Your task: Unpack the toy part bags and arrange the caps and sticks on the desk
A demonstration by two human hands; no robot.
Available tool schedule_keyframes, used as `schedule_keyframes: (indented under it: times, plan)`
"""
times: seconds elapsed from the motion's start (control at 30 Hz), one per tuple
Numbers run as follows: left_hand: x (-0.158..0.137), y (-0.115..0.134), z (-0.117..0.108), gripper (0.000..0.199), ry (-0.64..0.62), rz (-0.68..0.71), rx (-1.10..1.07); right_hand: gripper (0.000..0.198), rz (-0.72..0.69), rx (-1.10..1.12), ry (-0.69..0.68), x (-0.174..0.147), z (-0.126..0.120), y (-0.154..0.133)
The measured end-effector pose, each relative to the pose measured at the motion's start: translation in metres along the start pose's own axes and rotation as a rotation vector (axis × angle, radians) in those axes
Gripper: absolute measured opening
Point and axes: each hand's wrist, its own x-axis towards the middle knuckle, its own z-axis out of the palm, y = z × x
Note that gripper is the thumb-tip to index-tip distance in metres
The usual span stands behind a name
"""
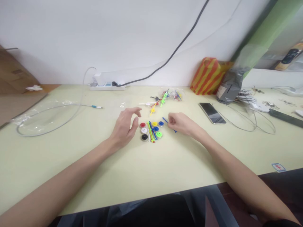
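My right hand (179,123) is closed around a blue plastic arrow (165,120), whose two ends stick out on either side of the fingers. My left hand (125,126) hovers over the table with its thumb and fingers apart and nothing between them. Between the hands lies a bundle of coloured arrows (151,131). Small round discs flank it: red (142,125), white (144,130) and black (144,137) on the left, yellow (154,124), blue (161,124) and green (159,135) among those on the right.
Behind the hands lie loose spinner pieces (152,109) and a clear bag of parts (178,95). A phone (212,113) lies to the right, near a striped bag (205,75). A power strip (107,87) stands by the wall; a grey cable (54,126) curls at left.
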Motion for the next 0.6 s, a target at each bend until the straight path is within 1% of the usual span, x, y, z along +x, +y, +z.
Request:
schedule_keyframes:
  times: [0.1, 0.27, 0.47, 0.6]
  plan:
    - [0.000, 0.000, 0.001, 0.033, 0.009, 0.001, 0.001, 0.014, -0.001, -0.024, -0.024, 0.001, -0.001, 0.002]
    - [-0.001, -0.002, 0.001, 0.036, 0.030, -0.001, -0.003, 0.020, -0.052, -0.090, -0.063, 0.001, -0.001, -0.002]
    - [0.000, -0.002, 0.000, 0.036, 0.030, -0.005, 0.005, 0.018, -0.061, -0.234, -0.068, -0.002, -0.004, -0.008]
    - [0.000, -0.001, 0.000, 0.036, 0.029, -0.004, 0.004, 0.018, -0.084, -0.222, -0.074, -0.003, -0.005, -0.008]
